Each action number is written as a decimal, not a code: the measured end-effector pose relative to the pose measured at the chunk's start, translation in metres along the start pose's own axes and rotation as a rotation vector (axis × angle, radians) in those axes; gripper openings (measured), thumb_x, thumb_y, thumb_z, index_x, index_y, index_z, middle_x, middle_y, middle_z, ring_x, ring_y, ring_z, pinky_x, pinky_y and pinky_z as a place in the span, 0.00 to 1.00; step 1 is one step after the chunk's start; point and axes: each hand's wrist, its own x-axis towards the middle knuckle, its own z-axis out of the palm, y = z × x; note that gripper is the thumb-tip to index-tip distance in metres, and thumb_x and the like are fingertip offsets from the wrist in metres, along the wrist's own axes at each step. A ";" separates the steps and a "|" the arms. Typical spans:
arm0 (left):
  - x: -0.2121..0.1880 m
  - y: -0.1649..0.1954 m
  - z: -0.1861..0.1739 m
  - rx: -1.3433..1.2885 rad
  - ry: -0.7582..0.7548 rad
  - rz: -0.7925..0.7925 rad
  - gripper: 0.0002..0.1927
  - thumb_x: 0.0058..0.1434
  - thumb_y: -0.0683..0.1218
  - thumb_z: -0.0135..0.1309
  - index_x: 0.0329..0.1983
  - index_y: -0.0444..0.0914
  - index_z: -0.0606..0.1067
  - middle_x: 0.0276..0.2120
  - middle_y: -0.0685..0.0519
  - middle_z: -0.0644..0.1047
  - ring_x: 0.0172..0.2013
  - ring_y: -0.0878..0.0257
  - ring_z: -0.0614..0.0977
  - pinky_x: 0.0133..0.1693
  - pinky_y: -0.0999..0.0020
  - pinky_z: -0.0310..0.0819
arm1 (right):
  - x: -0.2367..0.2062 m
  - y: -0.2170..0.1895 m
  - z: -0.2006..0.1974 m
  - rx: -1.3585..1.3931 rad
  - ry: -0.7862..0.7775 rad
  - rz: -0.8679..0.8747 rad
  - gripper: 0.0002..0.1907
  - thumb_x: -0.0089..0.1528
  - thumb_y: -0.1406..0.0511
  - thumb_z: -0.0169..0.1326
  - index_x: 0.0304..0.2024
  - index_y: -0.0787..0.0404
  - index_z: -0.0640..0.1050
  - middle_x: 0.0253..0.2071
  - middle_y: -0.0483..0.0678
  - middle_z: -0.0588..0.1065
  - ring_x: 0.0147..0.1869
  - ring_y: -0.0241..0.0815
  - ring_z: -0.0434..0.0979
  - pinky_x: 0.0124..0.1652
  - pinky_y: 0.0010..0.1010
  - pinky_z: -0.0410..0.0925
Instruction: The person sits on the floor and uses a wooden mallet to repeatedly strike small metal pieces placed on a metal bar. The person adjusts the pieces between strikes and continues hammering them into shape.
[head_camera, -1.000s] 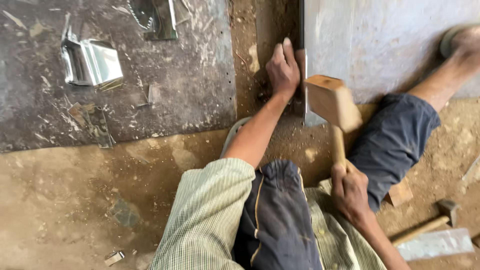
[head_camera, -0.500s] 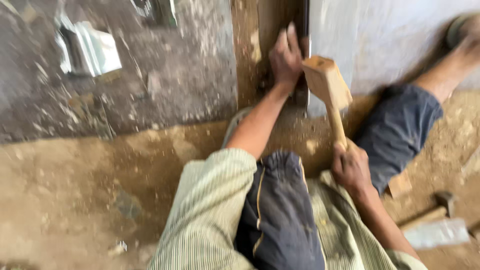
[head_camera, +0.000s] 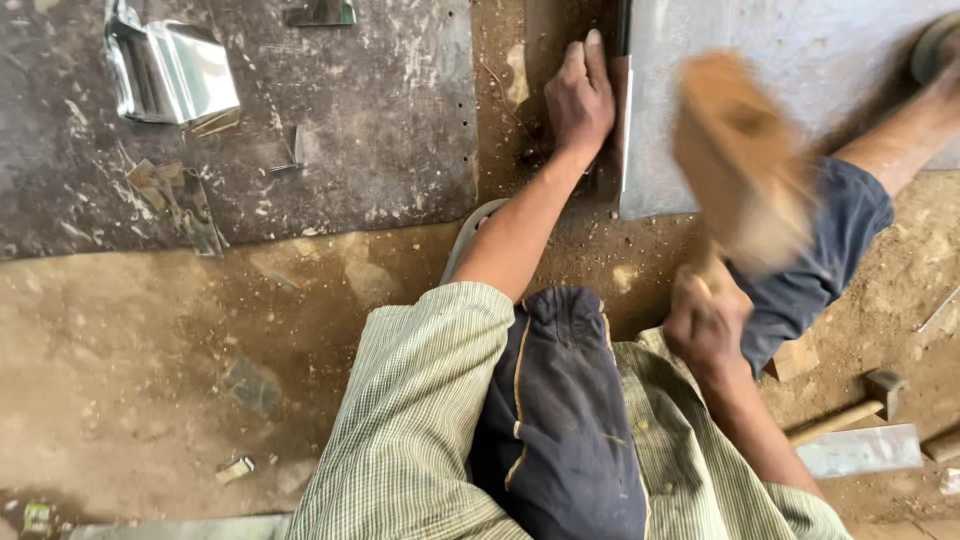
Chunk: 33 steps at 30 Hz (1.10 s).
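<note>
My left hand presses flat on the far grey sheet-metal panel's left edge, steadying it; my right hand grips the blurred wooden mallet raised above.

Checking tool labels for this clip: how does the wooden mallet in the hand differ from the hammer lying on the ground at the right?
The wooden mallet is raised in the right hand and motion-blurred; the small hammer lies sharp on the dirt, untouched. The mallet's head is a big, pale wooden block; the hammer's head is small and darker, seemingly metal. The mallet is near the metal sheet that the left hand steadies; the hammer lies beside the person. Both have wooden handles.
</note>
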 end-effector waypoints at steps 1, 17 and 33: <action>0.000 -0.001 0.000 -0.053 -0.014 -0.001 0.21 0.77 0.52 0.39 0.30 0.36 0.70 0.19 0.41 0.72 0.19 0.49 0.76 0.24 0.51 0.70 | 0.001 -0.002 0.001 -0.151 -0.043 -0.076 0.14 0.72 0.66 0.46 0.33 0.68 0.74 0.26 0.54 0.70 0.29 0.48 0.70 0.30 0.38 0.63; 0.001 0.005 -0.004 0.061 0.050 0.095 0.19 0.75 0.50 0.41 0.32 0.35 0.71 0.25 0.37 0.77 0.26 0.40 0.80 0.27 0.47 0.70 | 0.024 -0.040 -0.005 -0.293 0.019 -0.334 0.19 0.75 0.64 0.41 0.32 0.69 0.72 0.27 0.60 0.70 0.27 0.59 0.71 0.31 0.45 0.65; -0.001 0.001 0.000 0.039 0.097 0.177 0.23 0.77 0.53 0.36 0.33 0.35 0.71 0.22 0.42 0.76 0.21 0.47 0.79 0.23 0.54 0.69 | -0.004 -0.014 -0.007 -0.286 0.028 -0.260 0.19 0.73 0.63 0.42 0.32 0.68 0.74 0.25 0.57 0.69 0.27 0.53 0.71 0.31 0.41 0.64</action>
